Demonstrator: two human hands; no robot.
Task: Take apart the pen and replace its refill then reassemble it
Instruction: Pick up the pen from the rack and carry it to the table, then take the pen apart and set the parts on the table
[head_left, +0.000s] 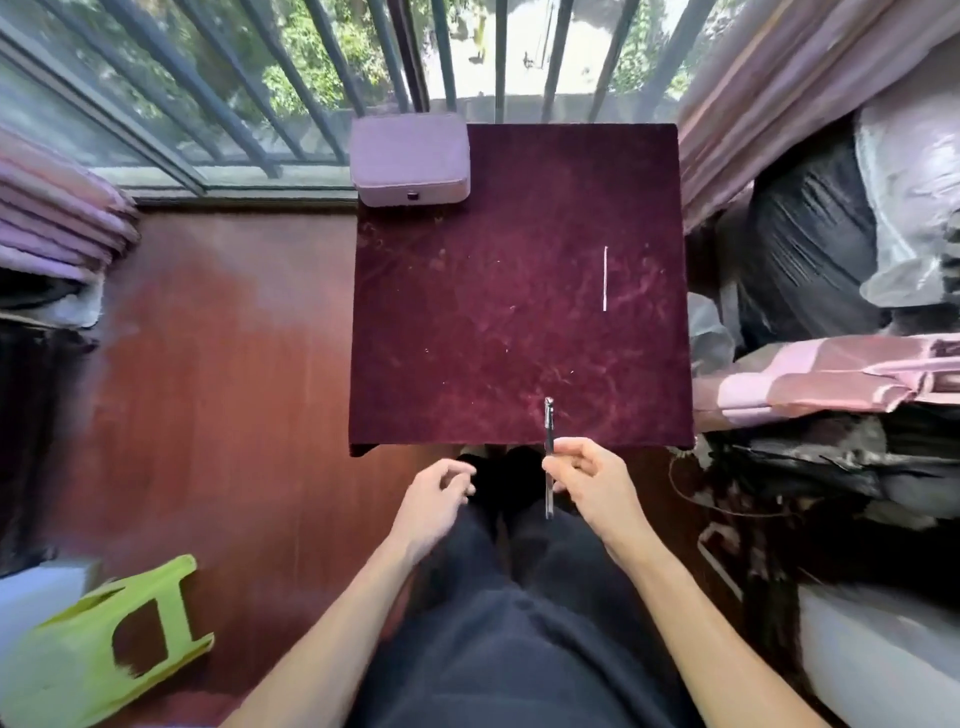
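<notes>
A slim clear-and-dark pen (548, 426) points away from me, its cap end over the near edge of the dark red velvet table (467, 322). My right hand (587, 480) pinches the pen at its middle, just in front of the table edge. My left hand (441, 488) hovers a little to the left of the pen, fingers loosely curled and apart, holding nothing. A thin white refill (605, 278) lies alone on the right part of the table, pointing away from me.
A lilac case (410, 161) sits at the table's far left corner, in front of a barred window. A green plastic stool (98, 644) lies tipped on the wooden floor at lower left. Bags and folded pink cloth (831, 374) crowd the right side.
</notes>
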